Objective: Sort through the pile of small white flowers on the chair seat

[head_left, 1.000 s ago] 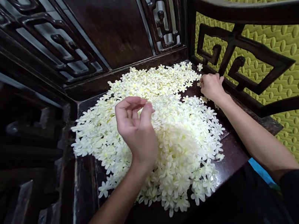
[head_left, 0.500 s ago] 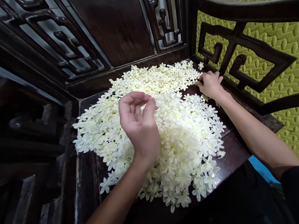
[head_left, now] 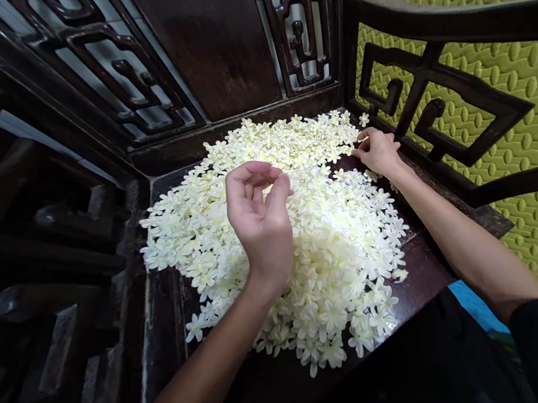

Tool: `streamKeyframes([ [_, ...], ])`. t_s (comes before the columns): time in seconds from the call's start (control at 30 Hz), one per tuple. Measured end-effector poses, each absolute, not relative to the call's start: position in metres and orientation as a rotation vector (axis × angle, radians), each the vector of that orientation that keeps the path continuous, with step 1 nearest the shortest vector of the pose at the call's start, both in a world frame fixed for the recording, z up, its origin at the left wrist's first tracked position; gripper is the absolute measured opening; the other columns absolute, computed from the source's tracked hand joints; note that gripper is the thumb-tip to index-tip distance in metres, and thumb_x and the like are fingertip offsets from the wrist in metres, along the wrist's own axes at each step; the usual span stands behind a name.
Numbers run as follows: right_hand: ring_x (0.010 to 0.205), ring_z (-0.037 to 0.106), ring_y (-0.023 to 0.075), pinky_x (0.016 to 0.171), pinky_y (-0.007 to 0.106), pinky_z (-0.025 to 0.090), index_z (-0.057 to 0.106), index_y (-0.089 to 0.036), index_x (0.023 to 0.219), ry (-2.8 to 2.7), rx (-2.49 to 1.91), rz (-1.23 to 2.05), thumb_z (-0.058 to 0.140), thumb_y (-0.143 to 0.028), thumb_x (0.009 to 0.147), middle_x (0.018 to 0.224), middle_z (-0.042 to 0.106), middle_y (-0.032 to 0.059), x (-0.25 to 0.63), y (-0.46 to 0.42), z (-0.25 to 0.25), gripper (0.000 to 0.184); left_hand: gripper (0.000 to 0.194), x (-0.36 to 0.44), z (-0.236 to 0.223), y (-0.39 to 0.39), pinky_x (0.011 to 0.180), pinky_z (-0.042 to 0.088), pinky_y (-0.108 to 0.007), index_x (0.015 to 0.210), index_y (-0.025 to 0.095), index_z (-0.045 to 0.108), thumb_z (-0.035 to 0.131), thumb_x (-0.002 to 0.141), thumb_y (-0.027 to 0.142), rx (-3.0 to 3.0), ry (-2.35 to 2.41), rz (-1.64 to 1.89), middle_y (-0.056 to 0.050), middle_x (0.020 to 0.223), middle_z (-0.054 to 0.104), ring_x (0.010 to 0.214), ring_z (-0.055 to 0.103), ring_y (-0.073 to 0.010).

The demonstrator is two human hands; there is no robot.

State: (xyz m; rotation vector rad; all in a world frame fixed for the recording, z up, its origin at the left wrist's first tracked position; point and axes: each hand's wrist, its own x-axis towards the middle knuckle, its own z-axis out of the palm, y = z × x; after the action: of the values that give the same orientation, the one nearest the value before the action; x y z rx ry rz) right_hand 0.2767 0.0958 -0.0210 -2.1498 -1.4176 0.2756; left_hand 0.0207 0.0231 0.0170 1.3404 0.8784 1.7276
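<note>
A wide heap of small white flowers (head_left: 322,220) with pale yellow centres covers most of a dark wooden seat (head_left: 425,266). Raised over the heap's middle, my left hand (head_left: 262,223) has its palm side showing, fingers curled in and the thumb close to the fingertips. Anything pinched there is too small to make out. My right hand (head_left: 378,150) is low at the heap's back right edge, beside the armrest. Its thumb and index finger point left with a small gap between them, next to loose flowers; I see none clearly held.
A carved wooden backrest (head_left: 219,40) rises behind the flowers. The openwork armrest (head_left: 435,96) bounds the right side, with a yellow-green textured surface (head_left: 531,128) beyond. Dark carved wood (head_left: 55,294) stands at the left. Something blue (head_left: 476,305) shows under my right arm.
My right hand has shifted slightly left toward the flowers, and its thumb and index finger now show a gap. My left hand keeps its curled pose. The view has turned slightly left.
</note>
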Motion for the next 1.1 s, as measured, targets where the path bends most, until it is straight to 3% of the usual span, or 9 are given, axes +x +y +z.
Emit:
streamKeyframes([
  [0.1,0.116,0.041,0.0381,0.094,0.051,0.033,0.066,-0.019,0.094,-1.444,-2.169,0.306,0.067,-0.027,0.09,0.091,0.066,0.014,0.277,0.098,-0.022,0.009,0.022,0.021,0.017,0.023,0.083,0.055,-0.033,0.099,0.023,0.058,0.068,0.082,0.014,1.349,0.883,1.73,-0.004,0.097,0.059,0.093,0.059,-0.0173],
  [0.2,0.116,0.04,0.0391,0.092,0.052,0.035,0.065,-0.019,0.078,-1.461,-2.194,0.333,0.071,-0.03,0.088,0.1,0.064,0.0171,0.277,0.1,-0.023,0.016,0.022,0.02,0.018,0.024,0.081,0.055,-0.032,0.099,0.024,0.057,0.068,0.082,0.014,1.367,0.898,1.729,-0.003,0.097,0.059,0.093,0.059,-0.0171],
  [0.37,0.122,0.044,0.0394,0.094,0.052,0.041,0.067,-0.019,0.08,-1.444,-2.207,0.355,0.077,-0.032,0.084,0.097,0.065,0.0157,0.278,0.099,-0.017,0.017,0.023,0.019,0.019,0.025,0.081,0.054,-0.031,0.098,0.023,0.058,0.068,0.081,0.011,1.363,0.889,1.735,-0.003,0.097,0.058,0.092,0.058,-0.0165],
  [0.43,0.114,0.053,0.0344,0.094,0.048,0.045,0.069,-0.019,0.081,-1.459,-2.163,0.361,0.077,-0.03,0.083,0.093,0.067,0.0122,0.277,0.097,-0.015,0.013,0.023,0.019,0.018,0.024,0.081,0.054,-0.031,0.098,0.023,0.058,0.068,0.082,0.011,1.362,0.891,1.731,-0.003,0.098,0.058,0.092,0.057,-0.0167],
  [0.57,0.078,0.064,0.0239,0.078,0.04,0.052,0.071,-0.017,0.076,-1.514,-1.984,0.383,0.073,-0.021,0.082,0.076,0.069,0.0082,0.274,0.092,-0.011,0.007,0.021,0.018,0.017,0.025,0.078,0.054,-0.031,0.099,0.024,0.057,0.068,0.084,0.014,1.368,0.886,1.72,-0.004,0.099,0.058,0.093,0.057,-0.0179],
  [0.73,0.07,0.066,0.0214,0.076,0.041,0.054,0.073,-0.015,0.073,-1.52,-1.711,0.299,0.074,-0.021,0.081,0.076,0.075,0.0097,0.259,0.077,0.011,0.01,0.019,0.02,0.019,0.024,0.084,0.056,-0.033,0.1,0.024,0.058,0.069,0.086,0.016,1.401,0.899,1.711,-0.004,0.1,0.059,0.096,0.06,-0.0184],
  [0.87,0.078,0.07,0.0201,0.076,0.038,0.059,0.077,-0.015,0.086,-1.467,-1.247,0.693,0.078,-0.029,0.082,0.086,0.078,0.0093,0.233,0.057,0.035,0.014,0.018,0.022,0.025,0.019,0.093,0.057,-0.035,0.099,0.023,0.063,0.073,0.086,0.018,1.498,0.919,1.639,-0.004,0.105,0.063,0.1,0.063,-0.0178],
  [1.1,0.076,0.071,0.0158,0.073,0.032,0.061,0.078,-0.016,0.085,-1.49,-0.916,1.13,0.089,-0.034,0.074,0.083,0.077,0.0046,0.201,0.037,0.042,0.023,0.018,0.022,0.026,0.016,0.101,0.057,-0.037,0.101,0.022,0.072,0.078,0.086,0.029,1.553,0.967,1.624,-0.005,0.109,0.069,0.106,0.068,-0.0185],
])
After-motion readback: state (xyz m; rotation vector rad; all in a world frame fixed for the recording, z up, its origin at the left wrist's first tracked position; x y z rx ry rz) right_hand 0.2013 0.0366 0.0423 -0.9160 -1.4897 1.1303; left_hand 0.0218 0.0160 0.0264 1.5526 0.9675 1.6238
